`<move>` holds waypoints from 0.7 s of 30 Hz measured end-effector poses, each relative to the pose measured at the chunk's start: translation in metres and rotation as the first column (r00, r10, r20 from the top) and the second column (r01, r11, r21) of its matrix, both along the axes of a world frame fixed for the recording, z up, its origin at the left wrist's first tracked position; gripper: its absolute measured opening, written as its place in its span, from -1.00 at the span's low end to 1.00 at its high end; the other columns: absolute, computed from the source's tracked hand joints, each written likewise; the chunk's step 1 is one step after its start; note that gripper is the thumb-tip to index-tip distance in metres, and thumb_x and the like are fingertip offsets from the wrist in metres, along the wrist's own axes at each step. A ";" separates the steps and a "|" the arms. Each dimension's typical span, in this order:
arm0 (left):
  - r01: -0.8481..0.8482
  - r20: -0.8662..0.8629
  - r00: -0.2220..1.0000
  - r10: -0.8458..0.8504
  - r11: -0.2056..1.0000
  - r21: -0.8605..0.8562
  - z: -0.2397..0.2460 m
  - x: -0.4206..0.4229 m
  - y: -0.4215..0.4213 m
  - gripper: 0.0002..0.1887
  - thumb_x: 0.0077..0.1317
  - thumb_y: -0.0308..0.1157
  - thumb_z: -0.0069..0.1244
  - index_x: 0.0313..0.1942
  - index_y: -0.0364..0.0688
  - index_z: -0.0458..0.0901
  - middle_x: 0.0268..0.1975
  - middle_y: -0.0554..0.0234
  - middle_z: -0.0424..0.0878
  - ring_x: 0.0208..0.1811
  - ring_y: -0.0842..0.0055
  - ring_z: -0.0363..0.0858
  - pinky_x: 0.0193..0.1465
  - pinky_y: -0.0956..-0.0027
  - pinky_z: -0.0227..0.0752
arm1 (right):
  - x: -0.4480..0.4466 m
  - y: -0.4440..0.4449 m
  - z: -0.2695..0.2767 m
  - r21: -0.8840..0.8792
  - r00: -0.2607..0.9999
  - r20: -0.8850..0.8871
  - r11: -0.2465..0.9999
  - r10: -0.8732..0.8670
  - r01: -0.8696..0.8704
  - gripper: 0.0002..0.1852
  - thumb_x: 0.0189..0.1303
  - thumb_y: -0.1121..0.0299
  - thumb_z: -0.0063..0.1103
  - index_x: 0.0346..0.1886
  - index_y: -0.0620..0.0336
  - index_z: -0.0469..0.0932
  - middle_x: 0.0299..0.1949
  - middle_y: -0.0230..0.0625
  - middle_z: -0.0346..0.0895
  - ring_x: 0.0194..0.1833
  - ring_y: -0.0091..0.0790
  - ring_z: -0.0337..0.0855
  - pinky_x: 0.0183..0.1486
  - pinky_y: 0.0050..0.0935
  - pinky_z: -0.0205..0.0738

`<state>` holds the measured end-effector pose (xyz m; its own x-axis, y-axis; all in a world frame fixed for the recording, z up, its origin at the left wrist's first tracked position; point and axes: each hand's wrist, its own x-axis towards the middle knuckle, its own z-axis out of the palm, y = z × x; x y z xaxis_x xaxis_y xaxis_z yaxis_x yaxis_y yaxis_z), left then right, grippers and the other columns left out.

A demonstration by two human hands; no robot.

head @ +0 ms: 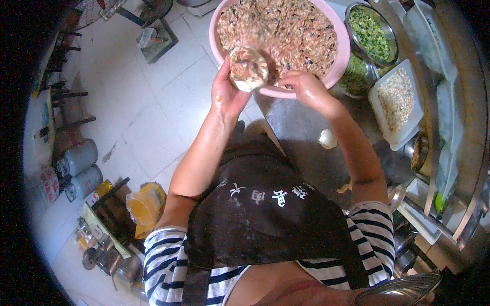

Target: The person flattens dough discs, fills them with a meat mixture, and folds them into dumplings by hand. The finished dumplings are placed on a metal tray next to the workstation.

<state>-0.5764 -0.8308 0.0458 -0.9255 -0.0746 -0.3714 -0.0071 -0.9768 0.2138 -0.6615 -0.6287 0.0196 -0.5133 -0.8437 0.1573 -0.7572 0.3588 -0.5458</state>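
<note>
My left hand holds a round of white dough, its middle spread with meat filling, over the near left rim of a pink plastic basin. A large mass of minced meat filling with dark bits lies in that basin. My right hand is at the basin's near rim, its fingers bent at the filling's edge; whether they grip anything is hidden. A small ball of white dough rests on the metal worktop, left of my right forearm.
Beyond my right hand stand a steel bowl of chopped greens, another bowl of greens and a white plastic tub of chopped pale food. Gas cylinders and a yellow container are on the left; a fan stands ahead.
</note>
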 end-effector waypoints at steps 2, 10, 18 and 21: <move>-0.002 0.009 1.000 0.002 1.000 0.004 0.000 0.001 -0.001 -0.50 0.40 -0.11 -0.29 0.23 -0.22 0.24 0.26 0.05 0.30 0.30 0.20 0.23 0.38 0.04 0.02 | 0.005 0.002 0.010 0.216 0.991 0.116 0.976 -0.059 0.033 -0.69 -0.11 0.70 -0.06 -0.30 0.22 0.60 -0.29 -0.15 0.57 -0.20 -0.19 0.58 -0.18 -0.36 0.41; 0.089 -0.121 0.990 -0.077 0.991 0.099 0.005 0.002 0.000 -0.44 0.37 0.00 -0.27 0.22 -0.21 0.25 0.20 0.06 0.37 0.25 0.21 0.30 0.34 0.06 0.09 | 0.030 -0.041 0.083 -0.309 0.357 0.928 0.756 0.107 0.577 -0.61 0.20 0.58 -0.07 0.12 0.17 0.39 0.02 -0.28 0.49 -0.03 -0.28 0.52 0.02 -0.35 0.46; 0.070 -0.044 0.997 -0.065 0.989 0.129 0.011 -0.001 0.003 -0.48 0.37 -0.08 -0.25 0.21 -0.23 0.26 0.24 0.03 0.33 0.26 0.17 0.28 0.35 0.06 0.07 | 0.042 -0.047 0.061 -0.587 0.708 0.020 0.565 -0.706 0.580 -0.81 0.01 0.64 0.19 -0.27 0.24 0.60 -0.30 -0.32 0.48 -0.32 -0.45 0.49 -0.19 -0.49 0.43; 0.083 -0.054 0.996 -0.077 0.991 0.108 0.006 0.003 -0.005 -0.49 0.38 -0.08 -0.25 0.21 -0.22 0.27 0.25 0.03 0.32 0.27 0.18 0.27 0.35 0.05 0.07 | 0.023 0.038 0.001 -0.240 0.838 -0.036 0.819 -0.544 0.521 -0.78 0.07 0.66 -0.03 -0.21 0.31 0.53 -0.24 -0.09 0.52 -0.18 -0.11 0.55 -0.08 -0.31 0.42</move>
<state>-0.5735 -0.8360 0.0517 -0.9443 0.0394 -0.3268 -0.0785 -0.9911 0.1072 -0.6383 -0.5912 0.0201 -0.8449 -0.3829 0.3736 -0.5350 0.6061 -0.5886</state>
